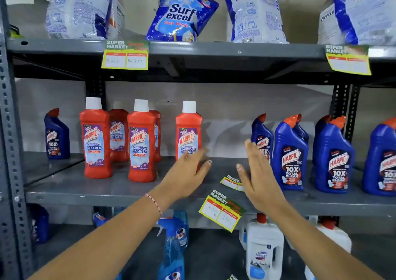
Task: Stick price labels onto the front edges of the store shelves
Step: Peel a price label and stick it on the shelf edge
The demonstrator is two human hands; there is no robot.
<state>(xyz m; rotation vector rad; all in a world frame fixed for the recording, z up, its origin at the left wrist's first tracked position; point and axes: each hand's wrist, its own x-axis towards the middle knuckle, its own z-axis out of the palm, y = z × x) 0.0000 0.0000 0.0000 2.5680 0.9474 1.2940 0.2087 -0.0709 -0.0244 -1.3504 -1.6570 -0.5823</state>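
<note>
A yellow-and-green price label [221, 212] hangs tilted from the front edge of the middle grey shelf [107, 192]. A second label [231, 181] lies loose on that shelf's top, between my hands. My left hand [188, 172] is open, palm down, in front of a red Harpic bottle [188, 130]. My right hand [257, 172] is open too, held edge-on beside the blue Harpic bottles [290, 153]. Neither hand holds anything. Two more labels [125, 55] [348, 59] hang from the top shelf's front edge [235, 49].
Red Harpic bottles [96, 138] stand left on the middle shelf, with a lone blue one [56, 136] at far left. Detergent bags [182, 12] fill the top shelf. Spray bottles [173, 243] and white jugs [263, 252] stand below. A perforated upright [10, 151] frames the left.
</note>
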